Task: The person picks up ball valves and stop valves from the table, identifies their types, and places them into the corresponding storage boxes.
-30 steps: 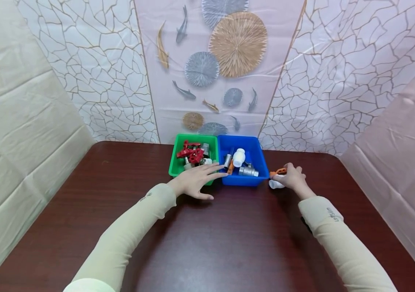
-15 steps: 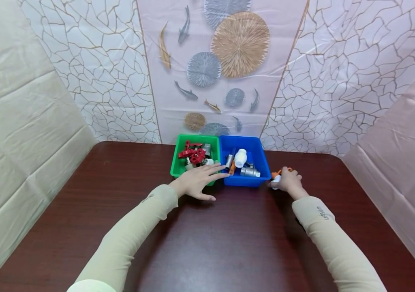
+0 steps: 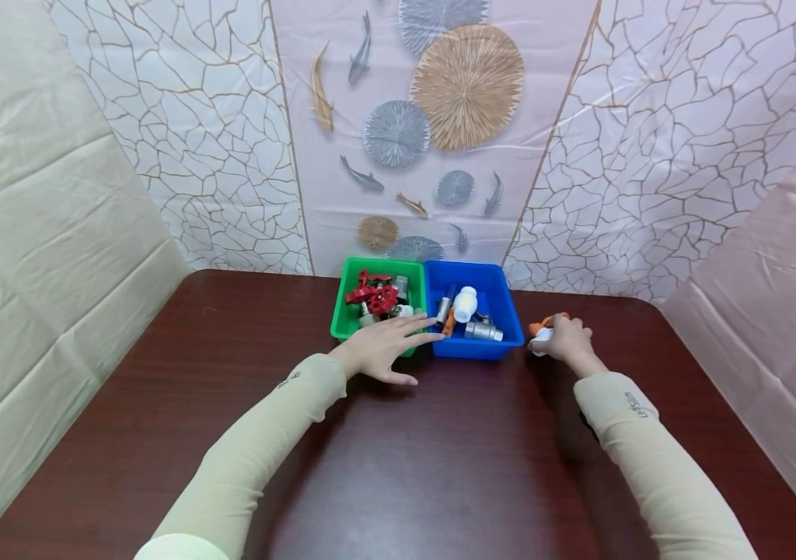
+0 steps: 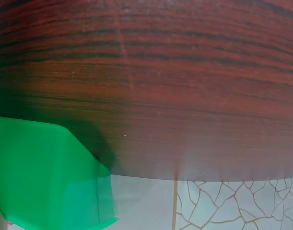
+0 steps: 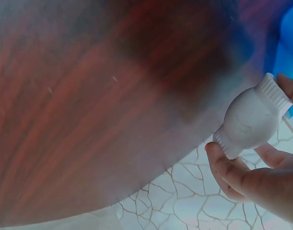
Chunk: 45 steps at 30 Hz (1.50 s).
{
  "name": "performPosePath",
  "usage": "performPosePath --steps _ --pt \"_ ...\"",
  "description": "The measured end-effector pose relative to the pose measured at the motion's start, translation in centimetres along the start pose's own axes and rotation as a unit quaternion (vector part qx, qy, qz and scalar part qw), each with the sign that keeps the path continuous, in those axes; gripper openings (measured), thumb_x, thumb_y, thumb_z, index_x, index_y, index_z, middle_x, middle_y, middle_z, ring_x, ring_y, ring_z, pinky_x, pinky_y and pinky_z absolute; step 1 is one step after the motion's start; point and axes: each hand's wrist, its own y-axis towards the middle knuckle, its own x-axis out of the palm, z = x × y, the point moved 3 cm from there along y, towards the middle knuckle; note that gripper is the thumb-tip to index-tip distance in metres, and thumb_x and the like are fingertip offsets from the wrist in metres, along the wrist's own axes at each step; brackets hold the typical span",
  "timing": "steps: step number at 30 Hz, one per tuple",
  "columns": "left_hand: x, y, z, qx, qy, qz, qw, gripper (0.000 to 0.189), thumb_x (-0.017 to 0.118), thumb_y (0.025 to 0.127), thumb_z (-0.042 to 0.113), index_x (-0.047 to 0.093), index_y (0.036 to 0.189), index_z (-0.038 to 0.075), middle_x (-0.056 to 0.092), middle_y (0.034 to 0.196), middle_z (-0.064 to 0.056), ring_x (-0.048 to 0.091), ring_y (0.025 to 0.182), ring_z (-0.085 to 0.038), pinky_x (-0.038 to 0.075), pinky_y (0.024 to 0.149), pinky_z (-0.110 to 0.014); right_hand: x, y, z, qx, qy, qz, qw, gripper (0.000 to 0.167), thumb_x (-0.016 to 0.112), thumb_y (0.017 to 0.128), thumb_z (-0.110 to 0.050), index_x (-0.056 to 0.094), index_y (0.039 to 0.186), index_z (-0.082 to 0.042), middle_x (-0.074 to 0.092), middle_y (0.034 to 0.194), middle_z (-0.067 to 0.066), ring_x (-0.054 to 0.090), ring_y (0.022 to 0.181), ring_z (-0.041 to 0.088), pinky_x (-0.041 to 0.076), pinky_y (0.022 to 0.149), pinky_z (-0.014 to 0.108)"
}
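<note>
In the head view my right hand (image 3: 570, 342) is just right of the blue bin, around a white plastic ball valve (image 5: 251, 119) with an orange handle (image 3: 539, 325). The right wrist view shows the fingers and thumb gripping the valve by its ribbed ends. My left hand (image 3: 385, 347), fingers spread, lies at the front of the green bin (image 3: 337, 311) and reaches to the near left corner of the blue bin (image 3: 471, 350). It holds nothing. Red-handled valves (image 3: 375, 295) fill the green bin. In the blue bin lie another white valve (image 3: 465, 304) and a metal valve (image 3: 483, 331).
Both bins stand side by side near the back of the dark wooden table (image 3: 426, 459). Behind them hangs a patterned cloth (image 3: 398, 210). Pale cloth panels (image 3: 55, 257) flank the table at both sides.
My right hand has shifted its grip from the orange handle side onto the white valve body, moving left and then slightly right. My left hand keeps its place at the bins.
</note>
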Motion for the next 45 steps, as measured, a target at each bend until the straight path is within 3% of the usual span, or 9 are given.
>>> performPosePath --steps 9,18,22,25,34,40,45 --pt "-0.1 0.0 -0.1 -0.006 0.004 -0.009 0.9999 0.084 0.056 0.084 0.06 0.021 0.151 0.026 0.019 0.157 -0.008 0.016 0.146 -0.025 0.022 0.117 -0.04 -2.5 0.6 -1.2 -0.038 0.011 0.037 0.9986 0.052 0.07 0.079 -0.023 0.052 0.111 0.014 0.051 0.106 0.032 0.043 0.097 0.046 0.032 0.08 0.053" --pt "0.0 -0.2 -0.2 -0.008 0.0 -0.004 1.0 0.084 0.057 0.084 0.06 0.021 0.151 0.025 0.02 0.157 -0.008 0.016 0.146 -0.025 0.023 0.116 -0.041 -4.0 1.3 -4.4 -0.081 0.017 0.051 0.9953 0.052 0.07 0.08 -0.021 0.051 0.115 0.013 0.054 0.108 0.033 0.047 0.099 0.046 0.032 0.086 0.057" --pt "0.0 -0.4 -0.2 -0.01 -0.001 -0.002 1.0 0.084 0.057 0.084 0.06 0.021 0.151 0.026 0.02 0.157 -0.008 0.017 0.146 -0.025 0.025 0.116 -0.041 -3.7 1.8 -6.1 -0.111 0.023 0.041 0.9927 0.052 0.07 0.081 -0.02 0.052 0.117 0.013 0.057 0.107 0.033 0.05 0.096 0.043 0.04 0.085 0.053" --pt "0.2 -0.4 -0.2 -0.013 -0.002 -0.005 0.9999 0.084 0.057 0.083 0.061 0.021 0.151 0.026 0.02 0.157 -0.008 0.016 0.146 -0.024 0.025 0.116 -0.04 -3.3 2.1 -7.2 -0.135 0.027 0.022 0.9903 0.052 0.071 0.081 -0.02 0.053 0.119 0.013 0.058 0.109 0.032 0.053 0.092 0.04 0.046 0.077 0.048" --pt "0.1 -0.2 -0.1 -0.007 -0.01 0.003 0.9999 0.083 0.058 0.083 0.06 0.023 0.15 0.025 0.021 0.157 -0.008 0.017 0.146 -0.024 0.025 0.115 -0.042 -1.1 2.4 -9.3 -0.2 0.029 -0.024 0.9791 0.051 0.073 0.081 -0.017 0.054 0.122 0.007 0.054 0.116 0.032 0.05 0.099 0.04 0.048 0.072 0.044" --pt "0.0 -0.2 -0.1 -0.007 -0.006 -0.001 1.0 0.083 0.057 0.084 0.06 0.022 0.151 0.026 0.02 0.157 -0.009 0.018 0.146 -0.024 0.024 0.116 -0.042 -0.4 2.5 -9.7 -0.206 0.016 -0.042 0.9775 0.052 0.074 0.08 -0.019 0.054 0.122 0.005 0.053 0.114 0.03 0.048 0.096 0.038 0.048 0.068 0.04" --pt "0.0 -0.1 0.0 -0.006 -0.004 -0.002 1.0 0.083 0.058 0.084 0.059 0.021 0.151 0.026 0.021 0.157 -0.008 0.017 0.146 -0.023 0.023 0.116 -0.042 -0.3 3.2 -9.3 -0.19 0.016 -0.051 0.9804 0.051 0.072 0.082 -0.019 0.052 0.122 0.005 0.052 0.116 0.031 0.049 0.1 0.04 0.046 0.079 0.049"
